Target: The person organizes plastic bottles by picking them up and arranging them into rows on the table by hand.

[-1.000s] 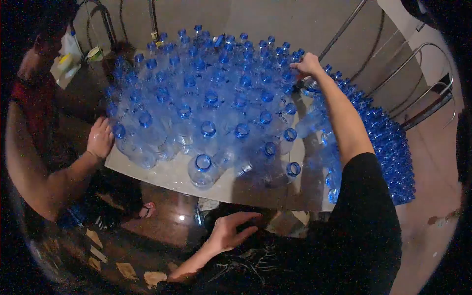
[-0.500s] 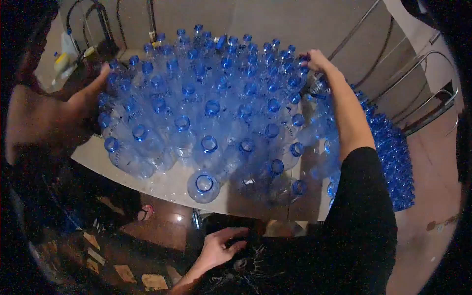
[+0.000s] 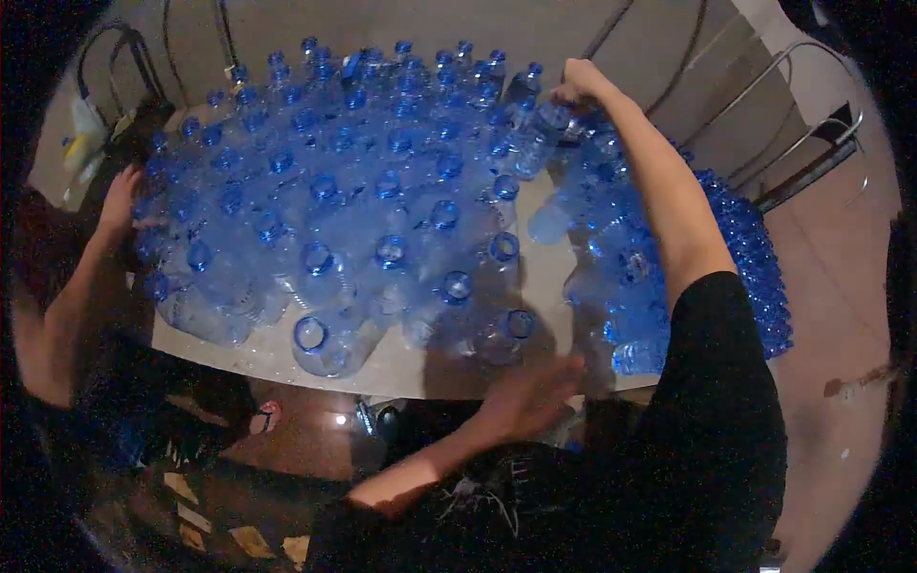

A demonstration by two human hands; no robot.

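Clear plastic bottles with blue necks (image 3: 390, 250) stand crowded together on a pale table (image 3: 406, 377). At the far right of this group, my right hand (image 3: 580, 83) is closed, with a clear bottle (image 3: 546, 129) just below it. The fingers' exact hold on its neck is partly hidden. My left hand (image 3: 535, 393) is over the near table edge, smeared by motion. Its fingers look stretched out to the right and nothing shows in them. The nearest upright bottle is a single one (image 3: 325, 344) at the front.
Another person's hand (image 3: 121, 199) touches the bottles' left side. To the right, more blue-necked bottles (image 3: 635, 258) lie packed in a heap reaching past my right arm. Metal bars (image 3: 812, 172) stand behind at the right. A wall (image 3: 458, 19) closes off the back.
My left hand has swung up and right, toward the table edge. My right hand has shifted a little left and up. The view has turned, and the bottles appear further left.
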